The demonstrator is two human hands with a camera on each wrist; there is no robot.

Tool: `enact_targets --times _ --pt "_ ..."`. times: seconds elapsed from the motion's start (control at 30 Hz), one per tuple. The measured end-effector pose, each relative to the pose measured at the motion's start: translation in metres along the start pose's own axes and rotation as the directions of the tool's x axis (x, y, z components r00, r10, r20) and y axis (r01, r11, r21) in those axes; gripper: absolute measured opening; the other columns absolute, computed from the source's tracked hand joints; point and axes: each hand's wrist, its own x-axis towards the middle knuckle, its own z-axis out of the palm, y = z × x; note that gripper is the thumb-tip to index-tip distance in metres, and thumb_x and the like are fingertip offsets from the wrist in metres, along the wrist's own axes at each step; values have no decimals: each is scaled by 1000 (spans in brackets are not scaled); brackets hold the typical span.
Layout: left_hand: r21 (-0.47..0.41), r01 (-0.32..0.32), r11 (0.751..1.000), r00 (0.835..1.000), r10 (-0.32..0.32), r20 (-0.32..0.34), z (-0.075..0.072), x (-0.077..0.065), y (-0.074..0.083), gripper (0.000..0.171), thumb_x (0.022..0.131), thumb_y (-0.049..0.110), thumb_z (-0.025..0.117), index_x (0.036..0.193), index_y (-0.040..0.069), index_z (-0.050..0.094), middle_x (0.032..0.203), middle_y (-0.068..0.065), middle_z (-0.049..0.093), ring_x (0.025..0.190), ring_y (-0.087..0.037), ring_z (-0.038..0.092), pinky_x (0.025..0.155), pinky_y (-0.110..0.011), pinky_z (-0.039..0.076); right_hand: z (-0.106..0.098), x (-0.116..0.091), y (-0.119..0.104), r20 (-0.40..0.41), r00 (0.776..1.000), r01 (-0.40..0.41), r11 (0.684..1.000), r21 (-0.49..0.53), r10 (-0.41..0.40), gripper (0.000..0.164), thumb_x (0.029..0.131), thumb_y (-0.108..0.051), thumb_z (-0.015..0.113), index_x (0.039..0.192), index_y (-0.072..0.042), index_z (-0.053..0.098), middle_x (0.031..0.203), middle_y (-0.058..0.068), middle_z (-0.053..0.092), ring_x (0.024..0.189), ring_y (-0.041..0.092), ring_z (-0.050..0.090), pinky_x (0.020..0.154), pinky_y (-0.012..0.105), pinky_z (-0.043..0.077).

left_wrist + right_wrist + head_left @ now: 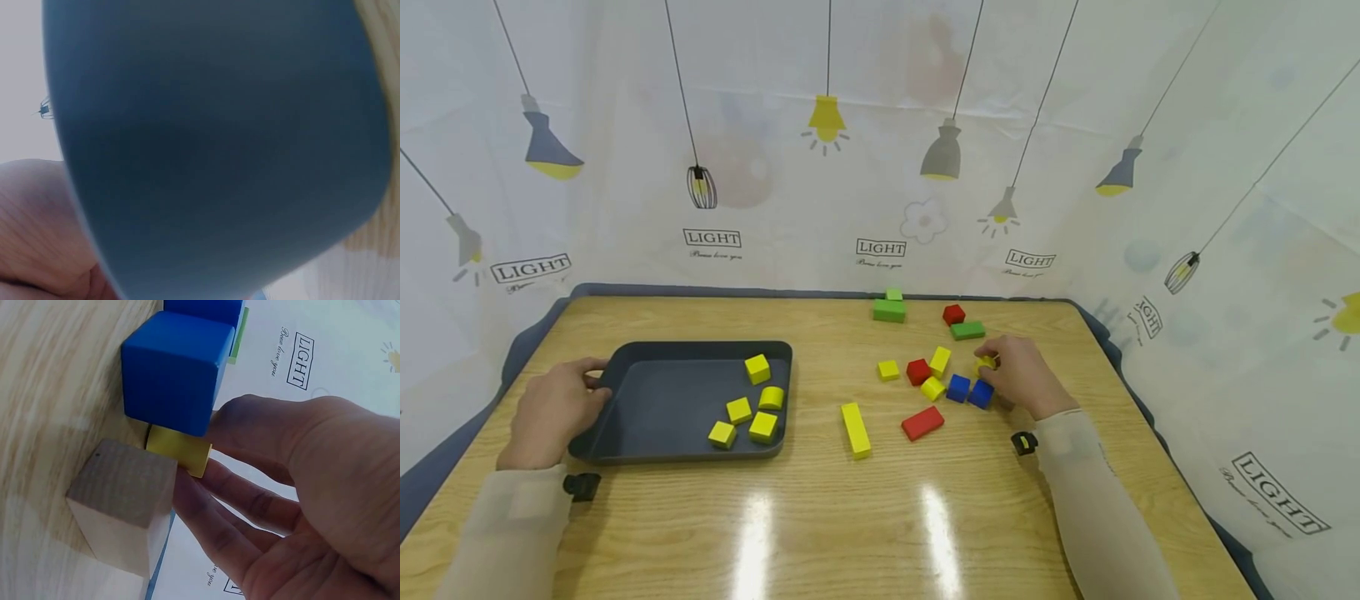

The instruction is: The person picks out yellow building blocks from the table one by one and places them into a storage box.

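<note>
My left hand (553,410) grips the left rim of a dark grey tray (670,400). In the left wrist view the tray's outer wall (219,150) fills most of the picture, with part of the hand at lower left. Several yellow blocks (763,427) lie in the tray's right half. On the right of the table, my right hand (1022,375) pinches a small yellow block (180,450) with a curved face between thumb and fingers. Two blue cubes (981,394) sit just left of that hand. A plain wooden block (125,500) stands close by its fingertips in the right wrist view.
Left of the right hand lie a red cube (918,372), a red flat block (922,423), a long yellow block (856,431) and other yellow pieces. Green blocks (889,311) and another red block (953,314) are near the back edge. A printed curtain (790,192) surrounds the table.
</note>
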Motion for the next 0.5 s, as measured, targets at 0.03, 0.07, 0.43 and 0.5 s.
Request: enact_targets --times 0.03,0.07,0.43,0.5 --pt "0 0 1000 1000 0 1 0 0 0 51 93 10 66 140 -3 52 115 -31 63 88 -45 62 56 -45 49 0 0 0 -3 1000 3 1000 0 -3 29 91 -9 75 119 -6 72 114 7 67 96 24 61 84 41 55" --pt "0 1 1000 1000 -1 2 0 0 0 51 93 10 66 140 -3 51 116 -31 63 88 -46 62 56 -45 49 0 1 0 -7 1000 7 1000 -1 -7 29 91 -9 75 119 -6 72 113 7 68 95 23 62 84 41 55" --pt "3 -9 1000 1000 9 -9 1 0 0 51 92 9 67 139 -4 52 113 -31 64 85 -44 63 55 -45 50 -3 1 -2 -40 999 27 1000 3 -27 31 90 -10 76 120 -6 71 106 4 68 89 22 59 80 39 55" --pt "3 -11 1000 1000 11 -11 1 0 -1 51 92 9 67 139 -4 52 113 -31 64 84 -43 63 55 -44 50 -4 1 -4 -48 998 31 1000 -2 -31 31 91 -11 76 121 -6 71 103 3 67 88 22 58 79 38 54"
